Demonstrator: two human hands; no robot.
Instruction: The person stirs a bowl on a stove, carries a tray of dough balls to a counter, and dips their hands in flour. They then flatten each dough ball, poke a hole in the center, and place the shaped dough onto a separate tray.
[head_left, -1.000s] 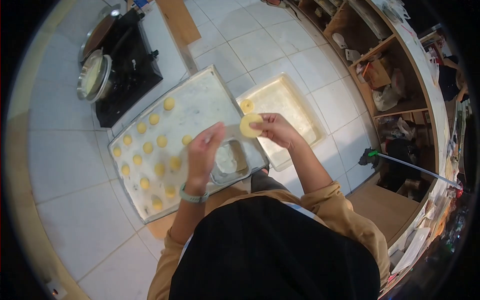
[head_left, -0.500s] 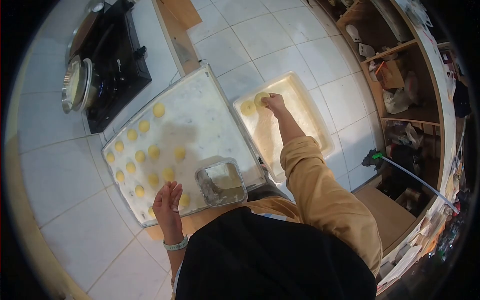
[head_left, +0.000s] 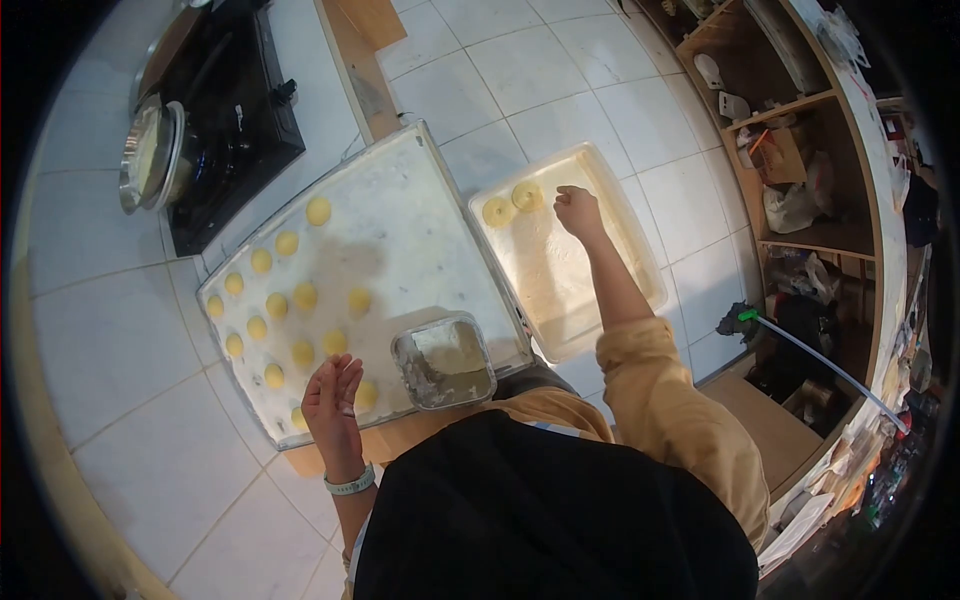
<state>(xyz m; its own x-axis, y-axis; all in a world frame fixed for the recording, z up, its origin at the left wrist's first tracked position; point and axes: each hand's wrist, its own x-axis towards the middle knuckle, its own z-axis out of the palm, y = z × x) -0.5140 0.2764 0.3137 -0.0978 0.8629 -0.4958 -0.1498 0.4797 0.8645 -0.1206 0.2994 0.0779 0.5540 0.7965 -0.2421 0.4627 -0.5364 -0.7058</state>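
Two flattened yellow dough rounds lie side by side in the cream plastic tray (head_left: 560,330): a left dough round (head_left: 497,211) and a right dough round (head_left: 527,196), each with a dent or small hole in its middle. Just right of them, over the tray, is my right hand (head_left: 578,212), its fingers curled in with nothing visible in them. My left hand (head_left: 333,400) hovers at the near edge of the floured board (head_left: 420,250), fingers stretched out and holding nothing I can see. Close to its fingertips sits a dough ball (head_left: 334,341); several more stand in rows on the board.
A square metal tin (head_left: 445,362) with white flour stands on the board's near edge. To the left is a black stove (head_left: 235,140) with metal bowls (head_left: 150,160) beside it. Open wooden shelves (head_left: 820,170) and a blue-handled brush (head_left: 830,360) are on the right.
My right hand has let go of the second dough round, which now lies in the tray, and has drawn back to the right. My left hand has hardly moved.
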